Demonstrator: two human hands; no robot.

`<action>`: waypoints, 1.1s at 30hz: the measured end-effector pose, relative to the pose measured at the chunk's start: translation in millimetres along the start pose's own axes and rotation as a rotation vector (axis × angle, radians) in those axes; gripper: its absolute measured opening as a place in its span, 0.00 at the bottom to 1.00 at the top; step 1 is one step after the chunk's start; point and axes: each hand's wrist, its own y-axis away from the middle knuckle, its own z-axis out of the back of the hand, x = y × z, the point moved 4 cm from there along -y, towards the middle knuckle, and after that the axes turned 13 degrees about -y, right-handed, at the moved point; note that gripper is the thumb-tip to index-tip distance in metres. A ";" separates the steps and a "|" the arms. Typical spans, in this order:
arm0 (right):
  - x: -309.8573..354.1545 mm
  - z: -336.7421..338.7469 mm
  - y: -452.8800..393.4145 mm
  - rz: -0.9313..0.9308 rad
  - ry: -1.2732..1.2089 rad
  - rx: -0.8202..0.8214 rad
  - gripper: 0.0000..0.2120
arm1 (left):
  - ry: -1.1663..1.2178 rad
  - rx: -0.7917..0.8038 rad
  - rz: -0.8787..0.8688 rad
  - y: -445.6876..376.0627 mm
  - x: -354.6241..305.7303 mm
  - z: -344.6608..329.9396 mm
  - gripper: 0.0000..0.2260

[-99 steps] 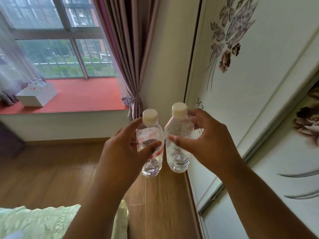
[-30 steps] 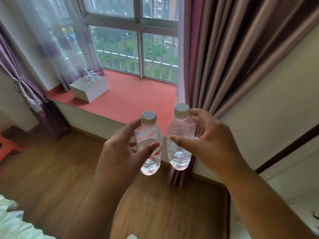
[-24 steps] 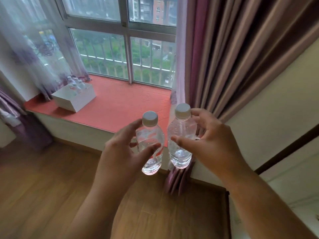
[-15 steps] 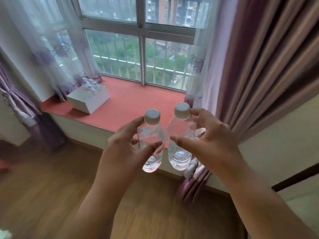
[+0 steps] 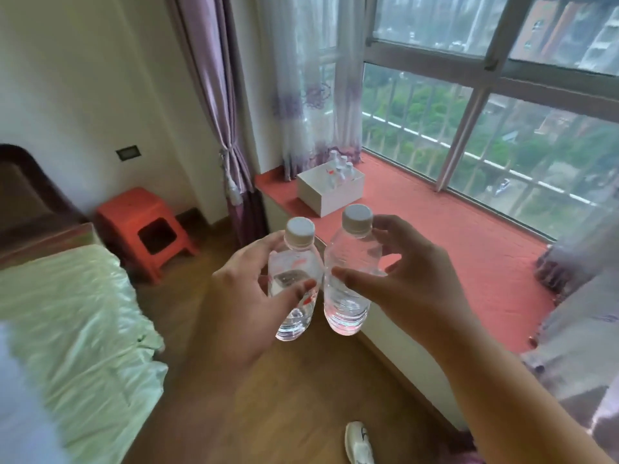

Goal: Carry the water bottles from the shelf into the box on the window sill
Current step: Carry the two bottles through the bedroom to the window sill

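Pinching one clear bottle apiece, the left hand [image 5: 244,296] holds the left bottle [image 5: 293,283] and the right hand [image 5: 405,286] the right bottle [image 5: 348,272], both upright over the floor. Mid-carry, I'd say; next comes reaching the white box [image 5: 330,192] on the red sill [image 5: 469,256], which already holds bottles. Label print is unreadable.

Single head-worn view looked forward and down, close over both hands; window sill [image 5: 469,262] toward 1 o'clock.

left hand [image 5: 241,296]: fingers curled, gripping | right hand [image 5: 408,289]: same, both outstretched
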 end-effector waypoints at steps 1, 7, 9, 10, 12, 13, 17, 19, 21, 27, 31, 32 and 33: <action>-2.5 -8.7 -13.1 0.012 -0.018 0.033 0.28 | -0.030 -0.027 0.031 -5.8 6.6 2.6 0.30; -10.6 -48.2 -94.3 0.091 -0.075 0.222 0.29 | -0.179 -0.176 0.211 -43.6 29.5 13.2 0.30; -14.1 -57.2 -118.9 0.120 -0.090 0.263 0.30 | -0.212 -0.217 0.271 -55.1 32.6 14.4 0.31; -16.2 -61.4 -130.2 0.139 -0.095 0.283 0.31 | -0.226 -0.240 0.297 -59.9 33.7 14.2 0.31; -21.5 -69.1 -150.0 0.169 -0.101 0.327 0.31 | -0.245 -0.275 0.342 -67.9 33.5 11.3 0.30; -24.1 -72.7 -158.4 0.174 -0.106 0.352 0.30 | -0.249 -0.287 0.363 -70.9 33.0 9.0 0.30; -34.3 -87.1 -183.8 0.189 -0.138 0.434 0.30 | -0.237 -0.312 0.439 -77.6 36.8 -1.2 0.30; -38.7 -93.5 -191.6 0.189 -0.148 0.463 0.30 | -0.229 -0.307 0.473 -80.5 43.2 -5.3 0.30; -42.4 -99.0 -199.5 0.187 -0.148 0.482 0.30 | -0.236 -0.298 0.487 -86.1 48.2 -7.9 0.28; -55.1 -115.0 -227.0 0.161 -0.133 0.502 0.29 | -0.216 -0.270 0.471 -121.0 70.8 -18.8 0.25; -67.9 -119.6 -253.0 0.137 -0.059 0.441 0.30 | -0.214 -0.220 0.425 -159.5 94.3 -29.5 0.28; -70.2 -121.3 -260.9 0.128 -0.039 0.418 0.30 | -0.210 -0.209 0.408 -171.9 100.8 -31.5 0.29; -71.8 -123.7 -269.1 0.117 -0.018 0.397 0.31 | -0.206 -0.197 0.384 -185.3 107.2 -33.3 0.29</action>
